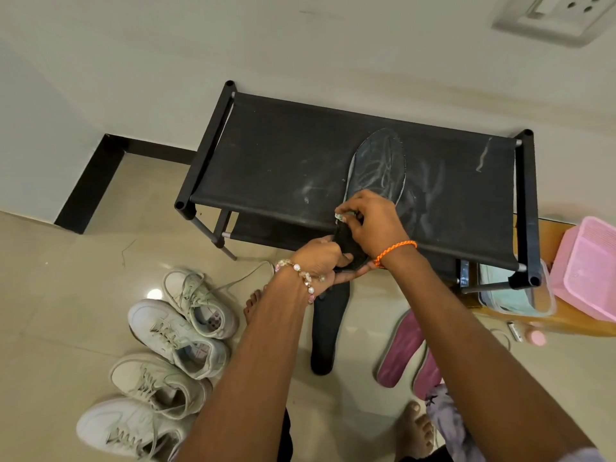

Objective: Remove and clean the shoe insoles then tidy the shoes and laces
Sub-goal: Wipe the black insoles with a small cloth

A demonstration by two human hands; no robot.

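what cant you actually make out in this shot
Head view only:
- Heel end of the dark insole: covered by the right hand and left hand.
- Small pale thing in the right grip: too small to identify.
- Lowest white sneaker: partly behind the left forearm.
- Pink basket: cut by the right edge.

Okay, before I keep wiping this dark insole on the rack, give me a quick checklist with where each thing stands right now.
1. Heel end of the dark insole held firm: ok, the left hand grips it at the front edge of the shoe rack.
2. Wipe in hand: ok, the right hand pinches a small pale wipe against the insole.
3. Toe end supported: ok, it lies on the rack's top.
4. Insole fully clean: not ok, pale streaks show.
5. Other insoles out: ok, a black insole and two pink insoles lie on the floor.
6. Laces tidy: not ok, a white sneaker trails a loose lace.
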